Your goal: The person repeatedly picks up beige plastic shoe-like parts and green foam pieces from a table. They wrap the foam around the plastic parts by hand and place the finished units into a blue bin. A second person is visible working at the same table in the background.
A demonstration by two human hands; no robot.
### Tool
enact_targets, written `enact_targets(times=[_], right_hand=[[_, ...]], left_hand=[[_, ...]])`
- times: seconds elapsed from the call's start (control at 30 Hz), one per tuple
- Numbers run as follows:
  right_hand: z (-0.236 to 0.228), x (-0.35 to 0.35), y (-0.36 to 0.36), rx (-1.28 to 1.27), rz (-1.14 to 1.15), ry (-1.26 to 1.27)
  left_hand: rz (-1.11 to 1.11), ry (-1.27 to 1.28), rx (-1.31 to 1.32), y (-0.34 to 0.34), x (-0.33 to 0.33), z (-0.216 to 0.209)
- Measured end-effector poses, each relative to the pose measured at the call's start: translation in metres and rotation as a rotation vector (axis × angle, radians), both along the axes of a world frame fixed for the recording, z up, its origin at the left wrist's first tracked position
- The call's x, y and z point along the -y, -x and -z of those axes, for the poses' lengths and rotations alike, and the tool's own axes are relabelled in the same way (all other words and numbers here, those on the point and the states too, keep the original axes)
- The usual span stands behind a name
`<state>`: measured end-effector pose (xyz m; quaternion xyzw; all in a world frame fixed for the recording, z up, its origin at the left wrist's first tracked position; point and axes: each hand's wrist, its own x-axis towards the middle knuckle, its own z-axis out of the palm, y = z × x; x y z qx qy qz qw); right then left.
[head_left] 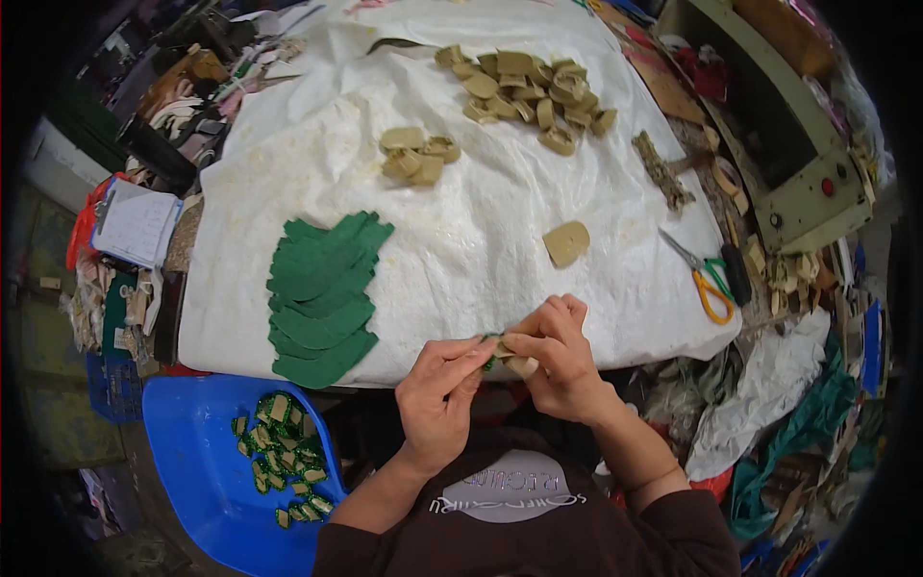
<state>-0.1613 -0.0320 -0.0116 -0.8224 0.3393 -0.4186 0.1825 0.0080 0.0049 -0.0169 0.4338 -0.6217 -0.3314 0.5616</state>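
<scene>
Just past the table's front edge, my left hand [437,394] and my right hand [560,363] meet, the fingertips of both pinching a small beige-and-green piece [500,350]. My fingers cover much of it; beige curved sides and a dark green edge show. A lone flat beige piece [566,244], rounded at one end, lies beyond my right hand. Left of my hands, green fabric pieces [322,298] overlap in a fanned stack. Farther back are a small group of curved beige pieces [419,156] and a larger heap of beige pieces [524,88].
White sheeting [461,231] covers the table. A blue plastic tub [192,462] at lower left holds several green-edged beige pieces [282,447]. Orange-and-green-handled scissors [710,288] lie at the right edge, near a grey-green machine [769,125]. A clipboard [137,223] sits at left.
</scene>
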Motion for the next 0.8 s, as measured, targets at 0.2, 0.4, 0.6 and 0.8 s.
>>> enact_targets(times=[0.2,0.4,0.6,0.8], right_hand=[[0.0,-0.003,0.003,0.179,-0.181,-0.26],[-0.006,-0.002,0.001,0.08,-0.285,-0.244],[-0.014,0.003,0.0,0.036,-0.237,-0.003],[-0.024,0.0,-0.006,-0.216,-0.129,0.072]], left_hand=[[-0.056,0.16,0.145,-0.001,0.012,0.0],[-0.023,0.347,0.156,0.0,0.017,0.005],[-0.098,0.416,0.164,-0.004,0.008,-0.008],[-0.139,0.436,0.255,-0.025,0.008,-0.005]])
